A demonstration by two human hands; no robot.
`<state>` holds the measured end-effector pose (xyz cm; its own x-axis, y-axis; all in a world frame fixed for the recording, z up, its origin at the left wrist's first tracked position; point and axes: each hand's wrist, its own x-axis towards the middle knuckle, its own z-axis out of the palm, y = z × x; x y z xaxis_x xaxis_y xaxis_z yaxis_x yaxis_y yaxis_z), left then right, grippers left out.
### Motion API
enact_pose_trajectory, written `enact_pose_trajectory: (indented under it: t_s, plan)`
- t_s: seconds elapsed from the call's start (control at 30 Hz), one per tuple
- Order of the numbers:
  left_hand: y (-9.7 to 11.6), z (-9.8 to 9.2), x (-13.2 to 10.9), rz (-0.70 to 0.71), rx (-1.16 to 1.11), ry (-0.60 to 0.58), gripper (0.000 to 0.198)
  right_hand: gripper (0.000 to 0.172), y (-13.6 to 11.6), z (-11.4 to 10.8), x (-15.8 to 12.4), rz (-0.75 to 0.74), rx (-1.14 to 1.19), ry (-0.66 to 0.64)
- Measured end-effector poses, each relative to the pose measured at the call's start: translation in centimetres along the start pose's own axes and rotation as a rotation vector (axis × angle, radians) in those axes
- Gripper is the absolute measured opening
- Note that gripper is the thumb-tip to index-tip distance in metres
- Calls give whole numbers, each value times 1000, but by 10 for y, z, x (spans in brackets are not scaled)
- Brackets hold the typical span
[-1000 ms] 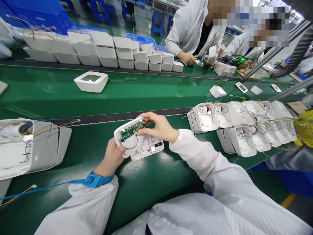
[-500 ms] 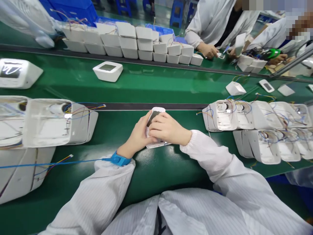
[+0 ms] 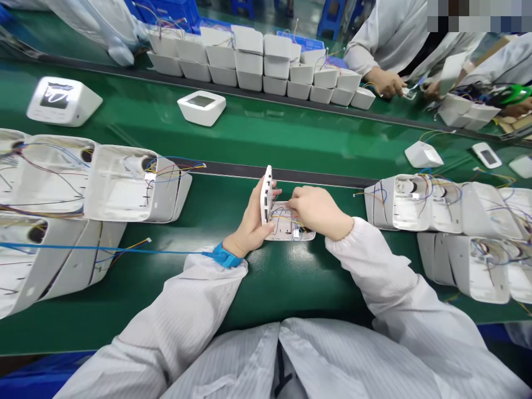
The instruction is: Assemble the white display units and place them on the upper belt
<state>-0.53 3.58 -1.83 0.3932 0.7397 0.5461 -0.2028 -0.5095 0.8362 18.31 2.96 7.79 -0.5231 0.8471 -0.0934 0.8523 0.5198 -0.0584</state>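
My left hand (image 3: pixel 250 220) is wrapped round a white front cover (image 3: pixel 266 197), tipped up on its edge so its slotted side shows. Beside it on the green table lies a white housing (image 3: pixel 311 236), its open inside facing up, with thin wires and a small white connector (image 3: pixel 296 234) in it. Over the housing, my right hand (image 3: pixel 316 208) has its fingers bent together at the wires; what they pinch is hidden from me. A blue wrist strap (image 3: pixel 224 256) with a cord circles my left wrist.
Open white housings with wires stand in rows at the left (image 3: pixel 120 205) and right (image 3: pixel 409 213). Across the belt (image 3: pixel 266 138), where several white units lie, more housings (image 3: pixel 249 69) are stacked. A co-worker's hand (image 3: pixel 388 83) works at the back right.
The white unit, earlier closed under both hands, is now apart: my left hand has lifted the cover upright, and my right hand has moved right over the wired housing. The view has shifted slightly.
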Motion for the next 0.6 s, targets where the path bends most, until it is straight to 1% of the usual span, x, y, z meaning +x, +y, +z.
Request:
enact_pose_trajectory:
  t_s: [0.07, 0.13, 0.23, 0.37, 0.5, 0.6]
  plan:
    - [-1, 1, -1, -9, -28, 12, 78, 20, -9, 4, 4, 6, -51, -59]
    - [-2, 2, -1, -21, -66, 22, 80, 21, -14, 5, 6, 20, -66, -56]
    - [-2, 2, -2, -42, -111, 31, 81, 19, -14, 8, 6, 34, -48, -19]
    - [-5, 1, -4, -47, -125, 53, 77, 22, -7, 18, 8, 25, 87, 77]
    - [-10, 1, -8, -88, -134, 86, 77, 28, -1, 34, 12, 8, 267, 213]
    - [-11, 1, -10, -118, -156, 101, 78, 25, 1, 42, 14, -1, 340, 293]
